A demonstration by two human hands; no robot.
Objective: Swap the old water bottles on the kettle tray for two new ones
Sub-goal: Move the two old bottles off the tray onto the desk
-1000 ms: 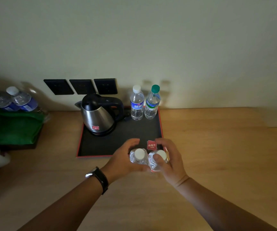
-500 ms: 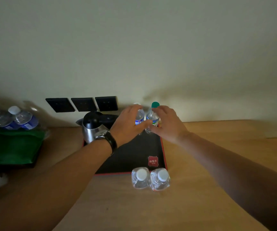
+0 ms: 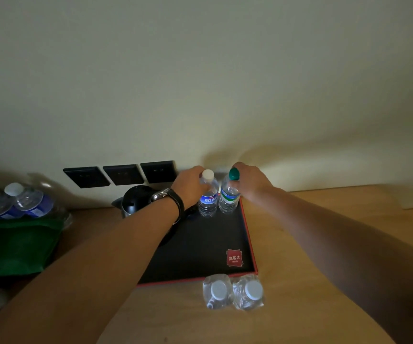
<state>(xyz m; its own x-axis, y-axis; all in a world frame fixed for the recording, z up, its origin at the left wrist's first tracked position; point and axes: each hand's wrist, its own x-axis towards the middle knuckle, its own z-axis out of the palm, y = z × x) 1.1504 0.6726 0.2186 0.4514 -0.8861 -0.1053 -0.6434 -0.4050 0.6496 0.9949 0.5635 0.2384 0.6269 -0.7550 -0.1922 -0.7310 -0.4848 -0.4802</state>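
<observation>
A black tray with a red rim point(image 3: 249, 234) lies on the wooden desk. At its far right corner stand two bottles: a white-capped one with a blue label point(image 3: 208, 198) and a green-capped one with a green label point(image 3: 228, 197). My left hand point(image 3: 189, 184) is wrapped around the neck of the white-capped bottle. My right hand point(image 3: 251, 182) grips the green-capped bottle near its top. Both bottles look upright on the tray. Two clear bottles with white caps point(image 3: 232, 291) stand on the desk just in front of the tray. My left forearm hides most of the steel kettle point(image 3: 133, 201).
Three black wall sockets point(image 3: 122, 173) sit above the kettle. At the left a green bag point(image 3: 16, 244) holds more bottles point(image 3: 14, 201). A red logo card point(image 3: 234, 257) lies on the tray's near right corner. The wall stands close behind the tray.
Both hands let go of the two clear bottles on the desk, reached to the tray's far corner and closed around the blue-label and green-cap bottles. The view has tilted upward.
</observation>
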